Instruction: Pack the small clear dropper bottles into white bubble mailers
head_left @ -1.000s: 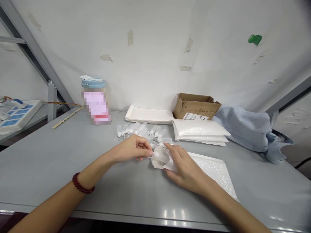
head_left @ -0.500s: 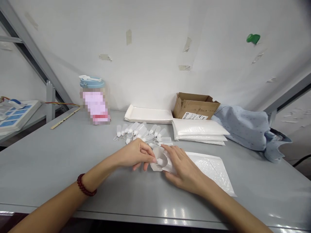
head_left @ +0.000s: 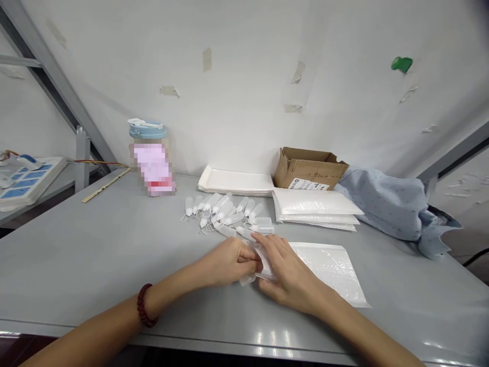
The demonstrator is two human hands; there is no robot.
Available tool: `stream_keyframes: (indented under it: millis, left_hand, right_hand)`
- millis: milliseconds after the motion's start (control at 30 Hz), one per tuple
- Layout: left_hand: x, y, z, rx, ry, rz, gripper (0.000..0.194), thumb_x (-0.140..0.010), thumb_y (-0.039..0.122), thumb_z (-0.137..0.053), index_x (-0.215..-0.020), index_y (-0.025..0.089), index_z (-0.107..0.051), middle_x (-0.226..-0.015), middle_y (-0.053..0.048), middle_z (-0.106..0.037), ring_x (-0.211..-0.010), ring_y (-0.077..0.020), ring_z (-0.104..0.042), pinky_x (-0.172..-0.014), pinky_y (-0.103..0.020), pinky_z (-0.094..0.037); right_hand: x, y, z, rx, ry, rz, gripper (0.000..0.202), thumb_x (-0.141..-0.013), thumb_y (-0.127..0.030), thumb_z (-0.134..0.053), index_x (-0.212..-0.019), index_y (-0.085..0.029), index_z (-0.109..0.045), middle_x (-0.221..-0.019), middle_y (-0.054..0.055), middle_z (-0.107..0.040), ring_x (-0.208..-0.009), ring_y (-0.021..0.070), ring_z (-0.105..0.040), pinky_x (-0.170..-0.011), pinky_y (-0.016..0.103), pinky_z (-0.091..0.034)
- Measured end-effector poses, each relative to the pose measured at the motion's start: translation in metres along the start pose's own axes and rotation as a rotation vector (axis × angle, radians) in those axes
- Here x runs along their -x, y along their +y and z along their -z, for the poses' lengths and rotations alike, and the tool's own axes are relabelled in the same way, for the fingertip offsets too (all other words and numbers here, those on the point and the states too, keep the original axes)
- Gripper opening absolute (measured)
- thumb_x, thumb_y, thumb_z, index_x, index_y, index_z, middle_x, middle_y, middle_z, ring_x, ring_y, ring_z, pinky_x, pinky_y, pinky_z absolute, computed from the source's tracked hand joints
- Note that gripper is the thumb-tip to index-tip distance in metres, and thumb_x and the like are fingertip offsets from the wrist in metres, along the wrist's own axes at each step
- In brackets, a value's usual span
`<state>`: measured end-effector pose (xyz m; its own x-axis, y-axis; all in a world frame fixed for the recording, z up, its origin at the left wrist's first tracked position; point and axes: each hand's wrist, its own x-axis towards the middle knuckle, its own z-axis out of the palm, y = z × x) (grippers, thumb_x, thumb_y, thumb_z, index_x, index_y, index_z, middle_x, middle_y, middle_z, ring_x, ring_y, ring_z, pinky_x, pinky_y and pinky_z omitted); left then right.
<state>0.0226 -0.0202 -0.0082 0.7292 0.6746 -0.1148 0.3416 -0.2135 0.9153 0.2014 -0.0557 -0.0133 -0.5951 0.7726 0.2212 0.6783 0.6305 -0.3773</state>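
A white bubble mailer (head_left: 324, 267) lies on the grey table, its mouth turned to the left. My right hand (head_left: 284, 275) grips the mailer by its mouth end, thumb below and fingers over the top. My left hand (head_left: 235, 262) is closed, with its fingertips inside the mouth; what they hold is hidden. A pale, translucent edge (head_left: 247, 280) shows below these fingers, and I cannot tell whether it is a flap or a bottle. Just beyond both hands lie several small clear dropper bottles (head_left: 225, 210) with white caps and loops.
Behind are a stack of white mailers (head_left: 237, 181), more bubble mailers (head_left: 317, 201) and an open cardboard box (head_left: 311, 165). Blue cloth (head_left: 382, 204) lies at right. A phone (head_left: 155, 165) leans on a blue-lidded container (head_left: 147, 130); a thin strip (head_left: 105, 185) lies at left.
My left hand has moved slightly right and down, its fingertips going deeper into the mailer's mouth. My right hand keeps its grip on the mailer. The view has shifted a little.
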Motion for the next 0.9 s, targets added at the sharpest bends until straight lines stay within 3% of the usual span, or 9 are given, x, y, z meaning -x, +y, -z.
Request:
stream_keyframes:
  millis: [67,133,267,367,567,900]
  left_hand:
    - [0.002,0.003,0.009,-0.027,-0.008,0.013,0.029,-0.079,0.024,-0.045,-0.051,0.017,-0.043,-0.043,0.007,-0.031,-0.039,-0.0064,-0.03,-0.04,-0.02,-0.021]
    - [0.004,0.004,0.023,-0.088,0.063,0.056,0.027,-0.082,0.032,-0.044,-0.065,0.017,-0.058,-0.044,0.007,-0.035,-0.039,-0.0078,-0.035,-0.041,-0.021,-0.024]
    - [0.009,-0.002,0.056,-0.418,0.435,0.094,0.028,-0.081,0.036,-0.047,-0.083,0.017,-0.067,-0.048,0.006,-0.037,-0.046,-0.0106,-0.037,-0.048,-0.022,-0.026]
    - [0.011,-0.011,0.072,-0.596,0.548,0.166,0.029,-0.082,0.036,-0.045,-0.089,0.016,-0.065,-0.05,0.005,-0.044,-0.051,-0.0135,-0.043,-0.051,-0.023,-0.029]
    - [0.01,-0.019,0.072,-0.739,0.536,0.331,0.029,-0.08,0.041,-0.044,-0.073,0.018,-0.059,-0.059,-0.002,-0.057,-0.06,-0.0189,-0.053,-0.05,-0.025,-0.029]
    - [0.007,-0.016,0.072,-0.591,0.476,0.33,0.024,-0.075,0.032,-0.046,-0.06,0.016,-0.056,-0.05,0.002,-0.047,-0.051,-0.0134,-0.044,-0.047,-0.024,-0.028]
  right_hand:
    - [0.0,0.0,0.001,0.004,-0.001,-0.004,0.071,-0.07,-0.011,-0.05,-0.135,-0.015,-0.022,-0.114,0.013,-0.049,-0.104,0.0267,-0.044,-0.089,0.045,-0.04]
    - [0.0,0.0,0.002,0.016,-0.003,-0.014,0.071,-0.07,-0.012,-0.05,-0.135,-0.014,-0.022,-0.116,0.014,-0.048,-0.104,0.0272,-0.043,-0.088,0.045,-0.04]
    - [0.0,0.002,0.006,0.045,0.001,-0.045,0.068,-0.071,-0.013,-0.049,-0.134,-0.013,-0.024,-0.116,0.015,-0.048,-0.104,0.0278,-0.043,-0.088,0.045,-0.041]
    - [0.0,0.004,0.008,0.056,0.009,-0.053,0.067,-0.071,-0.012,-0.05,-0.134,-0.012,-0.025,-0.114,0.015,-0.049,-0.103,0.0276,-0.044,-0.087,0.045,-0.041]
    - [0.0,0.004,0.007,0.078,0.019,-0.047,0.067,-0.071,-0.013,-0.05,-0.133,-0.013,-0.025,-0.113,0.014,-0.049,-0.103,0.0277,-0.044,-0.087,0.045,-0.041]
    - [0.001,0.005,0.006,0.091,0.019,-0.035,0.069,-0.071,-0.013,-0.051,-0.134,-0.014,-0.024,-0.113,0.015,-0.049,-0.104,0.028,-0.044,-0.087,0.046,-0.042]
